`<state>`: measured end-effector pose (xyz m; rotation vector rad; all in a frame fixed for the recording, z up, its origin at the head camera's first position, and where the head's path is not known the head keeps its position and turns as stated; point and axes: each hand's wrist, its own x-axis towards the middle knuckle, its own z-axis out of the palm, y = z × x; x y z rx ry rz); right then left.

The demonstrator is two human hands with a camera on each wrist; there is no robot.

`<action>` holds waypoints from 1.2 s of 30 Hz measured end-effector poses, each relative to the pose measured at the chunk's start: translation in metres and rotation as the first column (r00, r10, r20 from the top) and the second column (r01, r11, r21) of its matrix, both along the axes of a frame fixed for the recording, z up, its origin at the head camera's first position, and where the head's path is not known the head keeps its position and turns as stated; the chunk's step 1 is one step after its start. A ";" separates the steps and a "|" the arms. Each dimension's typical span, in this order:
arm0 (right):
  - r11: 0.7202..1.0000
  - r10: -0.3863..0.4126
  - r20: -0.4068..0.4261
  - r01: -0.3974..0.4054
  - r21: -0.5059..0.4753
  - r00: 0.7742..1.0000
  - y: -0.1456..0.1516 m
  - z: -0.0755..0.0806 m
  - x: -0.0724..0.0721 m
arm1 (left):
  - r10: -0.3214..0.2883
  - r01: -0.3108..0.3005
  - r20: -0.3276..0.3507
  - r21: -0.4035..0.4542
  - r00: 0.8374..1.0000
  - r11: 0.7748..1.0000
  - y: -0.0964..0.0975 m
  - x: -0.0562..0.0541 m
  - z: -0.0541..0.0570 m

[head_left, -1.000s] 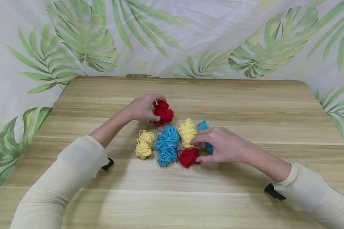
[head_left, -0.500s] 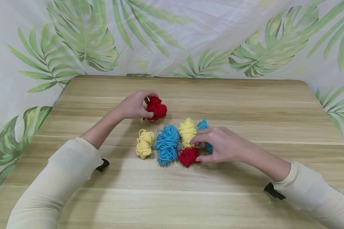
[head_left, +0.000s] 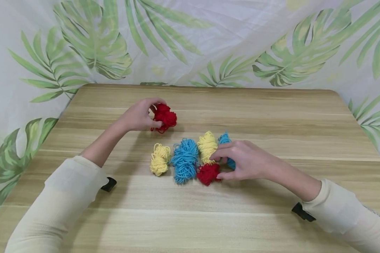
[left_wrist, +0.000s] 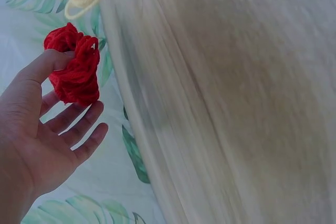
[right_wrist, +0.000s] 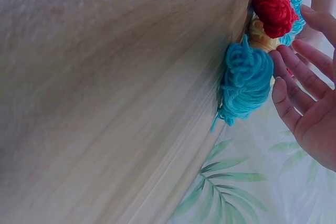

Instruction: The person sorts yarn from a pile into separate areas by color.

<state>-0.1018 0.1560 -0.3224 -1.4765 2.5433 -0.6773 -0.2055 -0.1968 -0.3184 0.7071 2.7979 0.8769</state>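
A bundle of red yarn (head_left: 166, 118) is pinched between the thumb and fingers of my left hand (head_left: 138, 114), toward the back of the table. In the left wrist view, the thumb presses on this red yarn (left_wrist: 79, 74) while the other fingers spread below it. My right hand (head_left: 245, 159) hovers with loosely bent fingers by a second red bundle (head_left: 207, 174), a yellow bundle (head_left: 206, 146) and a small blue bundle (head_left: 224, 138), which it partly hides. The right wrist view shows nothing gripped in that hand; whether its fingertips touch the yarn, I cannot tell.
Left of the second red bundle lies a large blue yarn bundle (head_left: 185, 162), with another yellow bundle (head_left: 160, 162) beside it. They lie on a wooden table (head_left: 190, 225). A leaf-patterned cloth (head_left: 177, 35) hangs behind the table's far edge.
My left hand has moved left and slightly back, taking the red yarn bundle with it. The right hand and the yarn bundles on the table have stayed in place.
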 end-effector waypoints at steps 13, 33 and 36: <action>1.000 0.013 -0.006 -0.013 -0.006 1.000 -0.001 0.001 0.000 | 0.023 -0.023 -0.005 0.016 1.000 1.000 -0.010 0.001 -0.002; 1.000 -0.001 0.015 0.000 0.013 1.000 -0.004 0.003 -0.001 | 0.103 -0.103 0.016 -0.010 0.995 0.995 -0.033 0.000 -0.003; 1.000 0.002 0.016 -0.002 0.013 1.000 -0.005 0.003 -0.001 | 0.113 -0.113 0.015 -0.011 0.993 0.994 -0.038 0.000 -0.003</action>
